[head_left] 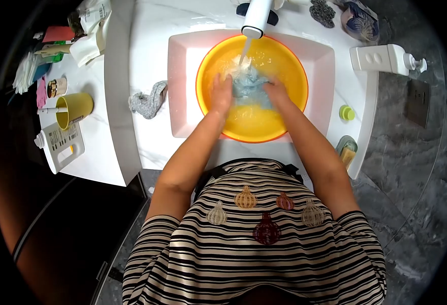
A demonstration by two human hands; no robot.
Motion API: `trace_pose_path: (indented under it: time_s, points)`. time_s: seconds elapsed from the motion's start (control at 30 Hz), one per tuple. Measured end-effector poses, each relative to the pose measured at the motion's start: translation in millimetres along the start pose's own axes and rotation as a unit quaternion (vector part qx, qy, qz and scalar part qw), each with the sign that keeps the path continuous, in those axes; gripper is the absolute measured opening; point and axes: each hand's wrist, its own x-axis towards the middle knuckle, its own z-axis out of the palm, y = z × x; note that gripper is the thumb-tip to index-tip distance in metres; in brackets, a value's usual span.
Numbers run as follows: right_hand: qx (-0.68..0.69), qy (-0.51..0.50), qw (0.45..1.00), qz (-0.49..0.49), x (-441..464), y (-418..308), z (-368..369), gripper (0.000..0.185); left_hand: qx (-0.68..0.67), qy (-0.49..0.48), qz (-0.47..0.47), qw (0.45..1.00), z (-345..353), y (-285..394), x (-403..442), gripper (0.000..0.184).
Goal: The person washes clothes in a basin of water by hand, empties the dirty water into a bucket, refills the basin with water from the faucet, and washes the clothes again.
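A yellow basin (289,119) with an orange rim sits in the pale sink (320,76), holding water. Water runs from the white faucet (257,20) onto a light blue cloth (250,85) in the basin. My left hand (222,93) is at the cloth's left side, its fingers a little apart and partly under water; it holds nothing that I can see. On the right side of the cloth, my right hand (275,91) has its fingertips against the fabric, closed on its edge.
A grey cloth (150,100) lies left of the sink. Right of it are a white pump bottle (381,59), a green cap (347,113) and a soap dish (346,149). A yellow cup (76,109) and a white jug (63,145) stand on the left counter.
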Motion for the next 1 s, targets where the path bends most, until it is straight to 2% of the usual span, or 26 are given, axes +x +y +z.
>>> trace_pose_path:
  time_s: [0.03,0.07,0.1,0.17,0.2,0.27,0.3,0.37,0.4,0.47,0.5,0.57,0.6,0.63,0.67,0.7,0.73,0.8,0.83,0.87,0.9,0.93,0.97,1.0]
  points:
    - [0.070,-0.087,0.992,0.061,-11.8,-15.4,4.0,0.032,-0.260,-0.152,-0.150,0.942,1.8,0.0,7.4,0.051]
    - [0.137,-0.174,0.968,0.117,-20.8,-30.1,8.3,0.025,-0.492,-0.284,-0.281,0.774,1.8,0.8,14.4,0.058]
    - [0.138,-0.177,0.968,0.115,-27.5,-37.1,13.8,0.025,-0.492,-0.281,-0.279,0.775,-3.9,6.4,17.4,0.058]
    - [0.123,-0.287,0.950,-0.016,-48.8,-41.2,20.6,0.015,-0.551,-0.325,-0.342,0.689,-17.8,22.3,14.6,0.066]
    - [0.123,-0.287,0.950,-0.012,-63.9,-47.3,21.9,0.015,-0.550,-0.325,-0.346,0.688,-21.2,23.1,13.6,0.066]
    - [0.013,-0.302,0.917,-0.261,-91.2,-70.1,21.0,0.011,-0.543,-0.343,-0.353,0.680,-25.1,24.5,17.4,0.062]
    - [0.012,-0.301,0.917,-0.260,-104.5,-83.9,19.1,0.011,-0.544,-0.343,-0.354,0.679,-23.5,23.4,15.2,0.062]
    - [-0.152,-0.223,0.888,-0.373,-121.6,-106.9,17.0,0.011,-0.580,-0.276,-0.316,0.699,-18.1,18.4,10.9,0.053]
    - [-0.152,-0.223,0.888,-0.373,-118.1,-105.4,20.4,0.011,-0.580,-0.276,-0.316,0.699,-12.3,11.4,10.3,0.053]
    - [-0.174,-0.088,0.884,-0.425,-100.1,-99.8,30.4,0.008,-0.644,-0.252,-0.271,0.669,6.0,-10.0,11.6,0.047]
    - [-0.173,-0.089,0.884,-0.425,-91.1,-99.1,33.3,0.008,-0.644,-0.251,-0.271,0.670,16.0,-19.5,13.6,0.047]
    - [-0.162,-0.018,0.919,-0.359,-68.5,-95.9,33.8,0.012,-0.745,-0.369,-0.145,0.536,35.5,-30.4,14.6,0.038]
    - [-0.228,-0.023,0.927,-0.297,-52.0,-92.8,32.5,0.020,-0.745,-0.369,-0.146,0.536,31.3,-12.4,7.8,0.038]
    - [-0.292,-0.027,0.927,-0.232,-35.3,-88.3,29.3,0.030,-0.694,-0.314,-0.260,0.594,15.2,23.1,-6.3,0.035]
    - [-0.311,-0.010,0.925,-0.219,-17.1,-78.6,26.4,0.035,-0.627,-0.254,-0.367,0.639,-1.9,53.3,-20.0,0.033]
    - [-0.330,0.008,0.921,-0.207,-1.3,-70.6,20.6,0.040,-0.564,-0.221,-0.385,0.697,-14.1,66.8,-34.5,0.034]
    - [-0.330,0.008,0.921,-0.209,9.4,-66.7,9.6,0.040,-0.564,-0.221,-0.383,0.697,-12.5,66.9,-30.0,0.034]
    - [-0.349,-0.069,0.930,-0.093,17.4,-55.0,-7.6,0.036,-0.500,-0.211,-0.406,0.736,-11.3,59.3,-21.2,0.038]
    - [-0.350,-0.073,0.929,-0.099,24.9,-47.3,-9.1,0.036,-0.539,-0.161,-0.395,0.726,-12.6,53.6,-12.2,0.043]
    - [-0.242,-0.045,0.963,-0.108,30.9,-38.0,-9.6,0.033,-0.542,-0.160,-0.392,0.726,-17.3,46.1,0.2,0.043]
    - [-0.131,-0.016,0.985,-0.107,31.0,-25.2,-11.6,0.032,-0.525,-0.177,-0.292,0.780,-22.1,33.9,7.8,0.043]
    - [-0.133,-0.012,0.986,-0.100,23.9,-18.5,-12.9,0.032,-0.499,-0.194,-0.189,0.823,-22.2,27.7,9.1,0.045]
    - [-0.222,0.051,0.954,-0.196,16.0,-12.5,-11.8,0.033,-0.380,-0.140,-0.159,0.900,-16.2,25.3,7.9,0.045]
    - [-0.305,0.111,0.900,-0.292,10.3,-9.4,-10.3,0.037,-0.381,-0.140,-0.158,0.900,-12.1,20.4,3.0,0.045]
